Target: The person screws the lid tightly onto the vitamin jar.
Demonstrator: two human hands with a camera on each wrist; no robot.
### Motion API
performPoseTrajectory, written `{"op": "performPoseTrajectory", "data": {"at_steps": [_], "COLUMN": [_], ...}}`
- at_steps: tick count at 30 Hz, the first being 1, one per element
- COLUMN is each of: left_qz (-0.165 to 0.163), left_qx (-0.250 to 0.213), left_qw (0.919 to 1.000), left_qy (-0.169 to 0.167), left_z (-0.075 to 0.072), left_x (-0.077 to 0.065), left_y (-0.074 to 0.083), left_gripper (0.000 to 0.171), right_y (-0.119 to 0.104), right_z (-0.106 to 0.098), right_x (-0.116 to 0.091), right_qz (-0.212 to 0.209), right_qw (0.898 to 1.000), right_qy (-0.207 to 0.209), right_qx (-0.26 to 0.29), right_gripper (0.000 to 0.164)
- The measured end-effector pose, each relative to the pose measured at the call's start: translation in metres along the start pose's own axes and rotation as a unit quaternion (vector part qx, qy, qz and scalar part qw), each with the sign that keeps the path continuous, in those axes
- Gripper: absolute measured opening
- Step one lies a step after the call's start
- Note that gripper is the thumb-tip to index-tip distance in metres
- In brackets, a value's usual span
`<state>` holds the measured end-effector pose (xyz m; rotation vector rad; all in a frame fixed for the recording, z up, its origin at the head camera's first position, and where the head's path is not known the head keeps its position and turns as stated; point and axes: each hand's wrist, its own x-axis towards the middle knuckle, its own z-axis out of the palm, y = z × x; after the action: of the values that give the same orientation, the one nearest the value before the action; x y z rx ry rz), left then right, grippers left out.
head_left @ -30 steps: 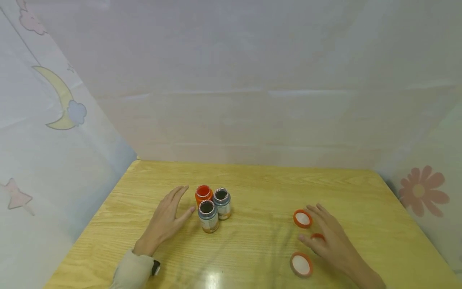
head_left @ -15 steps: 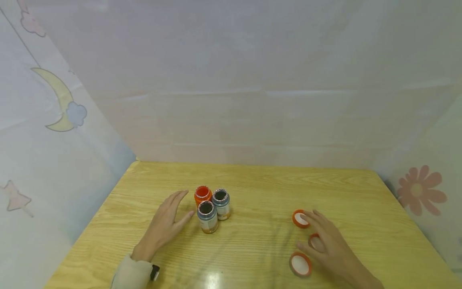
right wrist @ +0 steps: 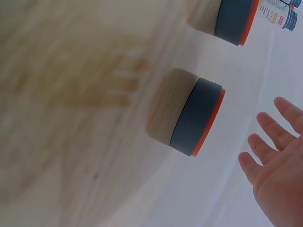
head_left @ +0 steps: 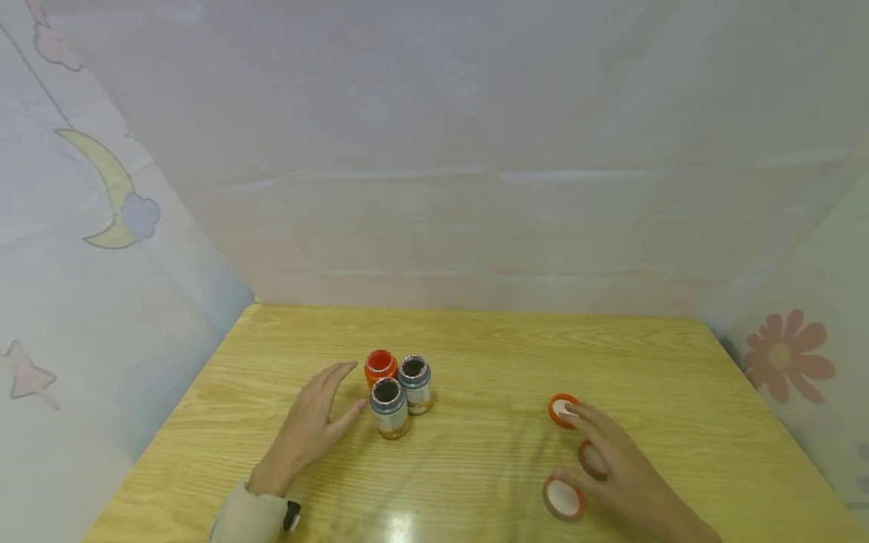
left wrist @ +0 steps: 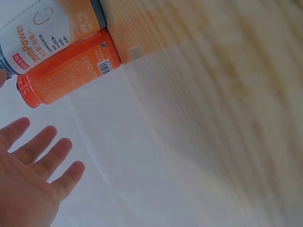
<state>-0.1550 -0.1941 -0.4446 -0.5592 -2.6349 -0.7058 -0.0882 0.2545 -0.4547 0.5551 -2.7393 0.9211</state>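
Three open-mouthed supplement bottles stand bunched on the table: an orange bottle (head_left: 375,375) behind, a grey-necked bottle with a white label (head_left: 418,395) at right, and a similar bottle (head_left: 391,422) in front. My left hand (head_left: 305,426) is beside them on the left, fingers extended and thumb tip close to the front bottle. In the left wrist view its palm (left wrist: 23,184) holds nothing. My right hand (head_left: 621,471) hovers over three upturned lids, fingers spread. Its fingertips overlap the far lid (head_left: 557,408); it partly covers the middle lid (head_left: 589,460), and its thumb overlaps the near lid (head_left: 563,498).
The right wrist view shows a lid (right wrist: 199,116) with a dark grey side and orange rim. A wood-grain table (head_left: 475,362) separates bottles from lids. A pale curtain (head_left: 434,226) hangs behind the table, and printed sheets (head_left: 81,317) flank it.
My right hand has come slightly nearer and to the left, its fingertips now overlapping the far lid and more of the middle lid showing. The left hand has barely moved; bottles stay put.
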Motion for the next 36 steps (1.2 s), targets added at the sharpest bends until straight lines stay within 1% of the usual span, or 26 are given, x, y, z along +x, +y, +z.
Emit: {"op": "performPoseTrajectory", "data": {"at_steps": [5,8,15,16,19,25,32,36], "left_qz": [0.009,0.012,0.021,0.021,0.024,0.034,0.033,0.032], "left_qx": [-0.004,-0.005,0.001,0.0,-0.004,-0.01,-0.018,-0.022], "left_qw": [0.9999,0.9999,0.9998,0.9997,0.9997,0.9994,0.9992,0.999], "left_qy": [0.006,0.006,0.008,0.008,0.009,0.006,-0.011,-0.021], "left_z": [0.001,0.002,0.003,0.003,0.003,0.003,0.004,0.005], "left_x": [0.0,0.0,-0.002,-0.002,-0.002,-0.002,-0.002,-0.003], "left_y": [0.001,0.002,0.005,0.005,0.006,0.008,0.011,0.012], "left_gripper": [0.064,0.064,0.064,0.064,0.063,0.061,0.06,0.059], "right_y": [-0.001,-0.001,0.001,0.001,0.0,0.002,0.002,0.001], "right_z": [-0.002,-0.002,-0.001,-0.001,0.0,0.001,0.002,0.003], "right_x": [-0.004,-0.006,-0.006,-0.006,-0.007,-0.006,-0.006,-0.006], "right_qz": [-0.004,-0.011,-0.062,-0.066,-0.06,-0.085,-0.076,-0.093], "right_qw": [1.0,1.0,0.998,0.998,0.998,0.996,0.996,0.994], "right_qy": [-0.007,-0.01,0.001,0.0,-0.01,-0.006,-0.008,-0.007], "right_qx": [0.008,0.002,-0.024,-0.024,-0.012,-0.024,-0.041,-0.054], "right_gripper": [0.078,0.078,0.073,0.073,0.075,0.078,0.073,0.07]}}
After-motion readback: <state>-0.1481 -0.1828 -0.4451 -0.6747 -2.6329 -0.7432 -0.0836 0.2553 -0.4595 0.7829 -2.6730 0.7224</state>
